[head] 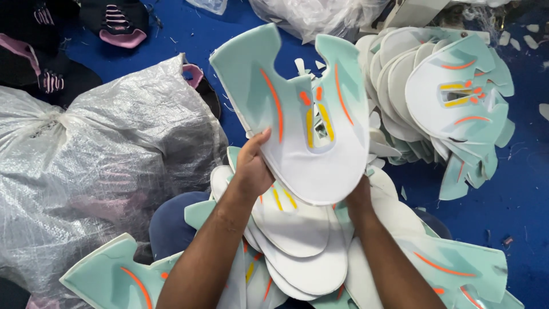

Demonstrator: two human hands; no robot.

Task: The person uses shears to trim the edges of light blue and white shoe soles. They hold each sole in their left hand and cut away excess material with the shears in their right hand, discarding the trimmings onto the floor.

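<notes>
Head view: we see both hands lifting one flat shoe-upper panel above the lap, held up facing the camera. The panel is U-shaped, mint green on the two upper wings, fading to white at the rounded bottom, with orange curved stripes on each wing and short yellow and orange bars around a small central cutout. It sits roughly centre frame, tilted slightly left.

Left hand grips the panel's lower left edge, thumb closed over the front face, other fingers hidden behind. Right hand holds the lower right edge from underneath; we can't tell how its fingers are curled, most are behind the panel.

Below the hands lies a loose pile of matching panels, overlapping. A second, neater stack of panels sits well apart at upper right on the blue floor. A crinkled clear plastic sack fills the left side. Dark shoe uppers with pink trim lie top left.
</notes>
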